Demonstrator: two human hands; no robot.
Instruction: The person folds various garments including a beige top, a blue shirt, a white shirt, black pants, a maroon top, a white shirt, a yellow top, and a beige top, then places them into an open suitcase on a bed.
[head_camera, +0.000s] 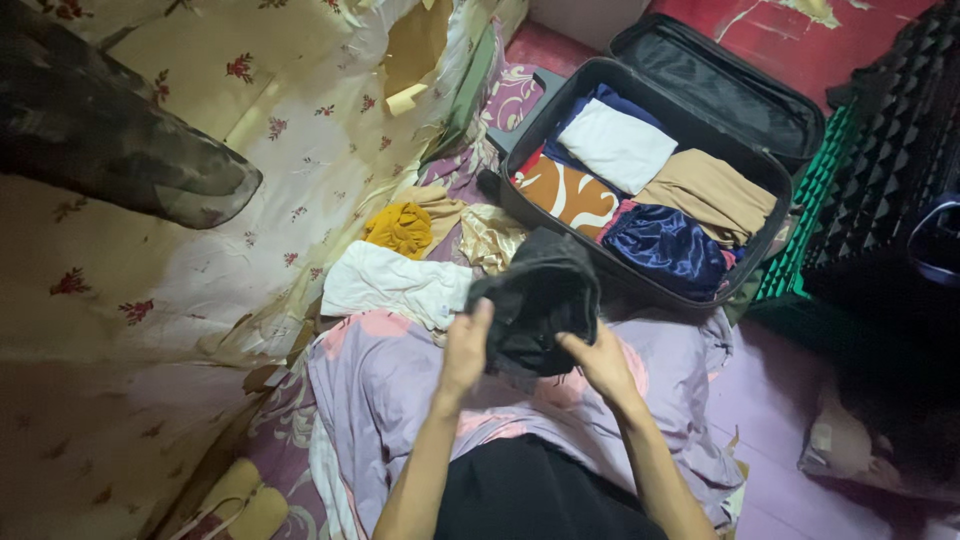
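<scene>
Just below the middle of the frame, we hold a dark folded garment (535, 300) between both hands, above the lilac sheet (390, 385) that covers our lap. Our left hand (467, 345) grips its lower left edge with the fingers curled behind the cloth and the thumb up along the side; our right hand (603, 362) clasps the lower right edge, so both hands are closed on the fabric. The garment rises from the hands toward the upper right, its long axis tilted that way, and its top corner reaches the near rim of the open black suitcase (760, 215), which lies directly beyond it in the upper right of the frame. The right hand looks slightly nearer the case. Inside the case lie folded pieces: a white one (615, 145), a tan one (710, 190), a shiny blue one (665, 245) and an orange patterned one (565, 195). Left of the garment, a white cloth (385, 283), a yellow cloth (400, 228) and a pale gold one (490, 238) rest loose on the bed. A floral wall covering (200, 130) fills the left side, and red floor (800, 35) shows at the top right.
</scene>
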